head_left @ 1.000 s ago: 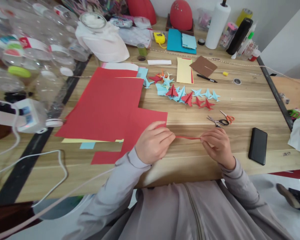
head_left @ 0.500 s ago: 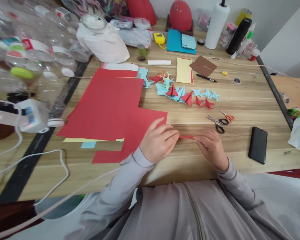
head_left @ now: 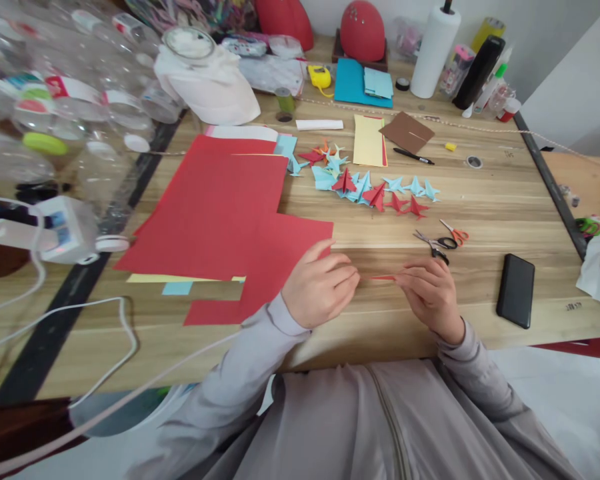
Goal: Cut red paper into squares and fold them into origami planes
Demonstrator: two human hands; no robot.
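Note:
A thin, narrow folded piece of red paper (head_left: 383, 278) points leftward from the fingertips of my right hand (head_left: 429, 297), which pinches it just above the table. My left hand (head_left: 323, 283) hovers left of the paper's tip, with a small gap between them. Its fingers are loosely bent, with the index finger lifted apart; its thumb is hidden. Beneath and beside the left hand lie large red paper sheets (head_left: 220, 213). Beyond my hands lies a cluster of small folded red and light-blue paper figures (head_left: 363, 189).
Black-handled scissors (head_left: 439, 244) and orange-handled scissors (head_left: 459, 235) lie just beyond my right hand. A black phone (head_left: 516, 291) is to the right. Farther back are yellow paper (head_left: 368, 141), brown paper (head_left: 408, 131) and a black pen (head_left: 414, 157). Plastic bottles (head_left: 75, 93) crowd the left.
My right hand has shifted slightly right with the folded red paper. The paper's left end, earlier at my left fingertips, is now apart from them.

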